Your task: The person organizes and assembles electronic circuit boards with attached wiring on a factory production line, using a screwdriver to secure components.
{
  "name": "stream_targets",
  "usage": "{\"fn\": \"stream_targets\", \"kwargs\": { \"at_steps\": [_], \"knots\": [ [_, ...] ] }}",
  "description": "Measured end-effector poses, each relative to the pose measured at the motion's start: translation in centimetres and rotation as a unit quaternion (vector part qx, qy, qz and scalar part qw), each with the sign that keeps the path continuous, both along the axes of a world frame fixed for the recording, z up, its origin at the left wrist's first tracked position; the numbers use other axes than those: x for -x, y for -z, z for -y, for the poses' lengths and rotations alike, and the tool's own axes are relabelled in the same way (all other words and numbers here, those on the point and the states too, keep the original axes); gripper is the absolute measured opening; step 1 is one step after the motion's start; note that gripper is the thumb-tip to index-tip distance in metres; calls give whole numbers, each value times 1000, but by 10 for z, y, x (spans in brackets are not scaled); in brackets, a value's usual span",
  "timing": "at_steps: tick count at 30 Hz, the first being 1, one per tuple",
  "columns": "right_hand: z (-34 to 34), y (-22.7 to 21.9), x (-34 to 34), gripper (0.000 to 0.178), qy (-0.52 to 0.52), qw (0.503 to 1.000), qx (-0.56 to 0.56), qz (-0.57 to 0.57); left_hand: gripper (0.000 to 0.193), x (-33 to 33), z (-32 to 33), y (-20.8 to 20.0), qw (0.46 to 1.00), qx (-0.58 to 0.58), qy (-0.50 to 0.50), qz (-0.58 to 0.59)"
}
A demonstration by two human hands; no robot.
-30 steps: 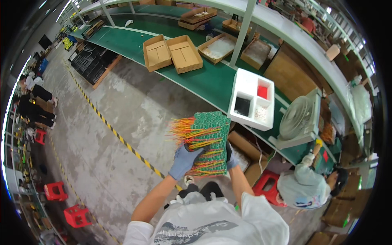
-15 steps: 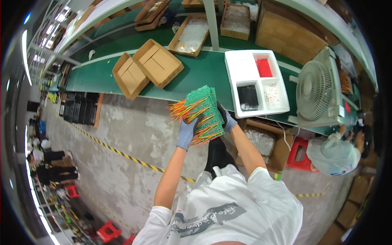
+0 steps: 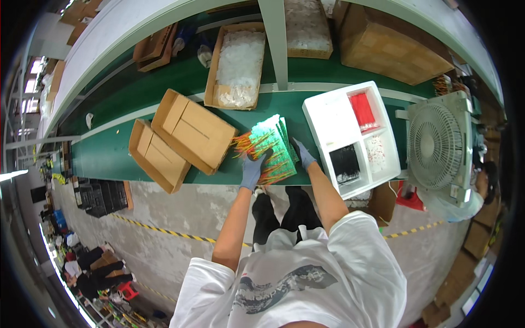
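Note:
A stack of green circuit boards (image 3: 280,143) with red and yellow wires (image 3: 246,146) is between my gloved hands, over the front of the green bench. My left hand (image 3: 253,170) grips the stack from its left side, fingers bent among the wires. At the right edge, my right hand (image 3: 304,154) holds the boards, its dark fingertips partly hidden behind them. Just left of the wires lies an open cardboard tray (image 3: 199,128). To the right of my right hand stands a white foam box (image 3: 328,128) with red, black and pale small parts in its compartments.
Another cardboard tray (image 3: 158,158) overhangs the bench's front edge. Farther back, a cardboard box (image 3: 236,65) holds clear plastic bags beside a metal post (image 3: 273,44). A fan (image 3: 436,145) stands at the right. A person in pale clothing (image 3: 454,203) is beyond it.
The board stack has come forward from above the floor to over the bench, still in both hands. My view has moved closer to the bench. The wires now lie near the cardboard tray.

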State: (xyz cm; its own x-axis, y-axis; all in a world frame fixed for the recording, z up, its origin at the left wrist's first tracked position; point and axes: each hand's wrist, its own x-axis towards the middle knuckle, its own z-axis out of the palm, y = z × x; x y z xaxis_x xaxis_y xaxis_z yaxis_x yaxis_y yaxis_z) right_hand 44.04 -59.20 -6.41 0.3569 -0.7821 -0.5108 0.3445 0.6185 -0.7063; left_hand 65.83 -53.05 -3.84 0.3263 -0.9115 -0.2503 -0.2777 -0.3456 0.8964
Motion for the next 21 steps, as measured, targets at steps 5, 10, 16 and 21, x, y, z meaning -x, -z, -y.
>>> {"fn": "stream_targets", "kwargs": {
  "at_steps": [5, 10, 16, 21],
  "knots": [
    [-19, 26, 39, 48, 9, 866, 177, -468, 72, 32, 14, -20, 995, -76, 60, -36],
    [-34, -61, 40, 51, 172, 848, 118, -487, 97, 54, 18, -37, 984, -151, 76, 60],
    [-65, -152, 12, 43, 5, 801, 113, -588, 107, 40, 17, -37, 979, -176, 93, 40],
    [-74, -151, 3, 36, 13, 717, 116, -688, 97, 36, 4, -51, 990, -107, 89, -7]
  ]
}}
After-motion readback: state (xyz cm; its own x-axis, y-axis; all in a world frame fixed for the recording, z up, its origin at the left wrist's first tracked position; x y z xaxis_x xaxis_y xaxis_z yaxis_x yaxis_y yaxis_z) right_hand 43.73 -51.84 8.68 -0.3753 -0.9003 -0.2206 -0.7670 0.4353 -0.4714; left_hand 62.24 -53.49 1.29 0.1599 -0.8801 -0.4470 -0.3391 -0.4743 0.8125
